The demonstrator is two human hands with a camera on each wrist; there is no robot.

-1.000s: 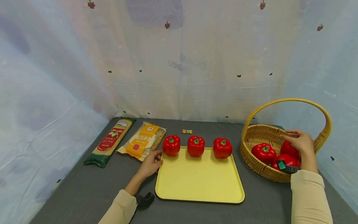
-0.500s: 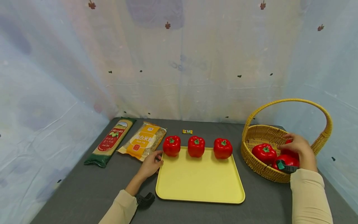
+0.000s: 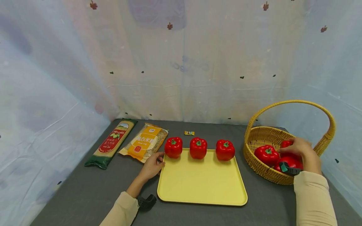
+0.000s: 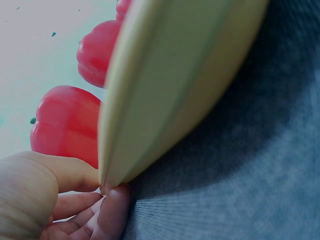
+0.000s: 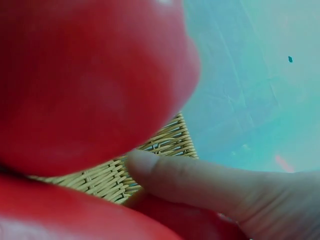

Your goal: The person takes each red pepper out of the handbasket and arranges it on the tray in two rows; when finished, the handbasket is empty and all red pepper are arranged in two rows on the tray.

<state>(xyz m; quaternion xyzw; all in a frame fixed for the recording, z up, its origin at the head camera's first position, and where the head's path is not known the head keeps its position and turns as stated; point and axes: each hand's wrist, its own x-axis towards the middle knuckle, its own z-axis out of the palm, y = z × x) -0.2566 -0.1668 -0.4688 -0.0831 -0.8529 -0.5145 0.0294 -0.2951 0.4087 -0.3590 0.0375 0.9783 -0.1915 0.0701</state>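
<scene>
My left hand [image 3: 152, 164] pinches the left rim of a yellow tray [image 3: 202, 185], thumb and fingers on either side of its edge [image 4: 112, 150] in the left wrist view. Three red bell peppers stand in a row along the tray's far side; the leftmost pepper [image 3: 173, 147] is nearest that hand. Inside a wicker basket [image 3: 255, 168], my right hand [image 3: 304, 152] grips a red bell pepper [image 3: 286, 144] at the back right, its fingers mostly hidden. The right wrist view shows its thumb [image 5: 175, 175] over a pepper [image 5: 185, 217]. Beside it sit a left pepper [image 3: 266, 155] and a front pepper [image 3: 291, 161].
A tall arched handle [image 3: 294, 101] rises over the basket. Left of the tray lie a yellow noodle bag [image 3: 145, 141] and a green-ended pasta pack [image 3: 113, 141]. A small wrapped candy [image 3: 189, 133] lies behind the peppers. A patterned curtain [image 3: 198, 78] hangs behind the table.
My right hand has lowered in the basket and closed over the back right pepper, its fingers drawing downward. My left hand, the tray and its peppers have stayed put.
</scene>
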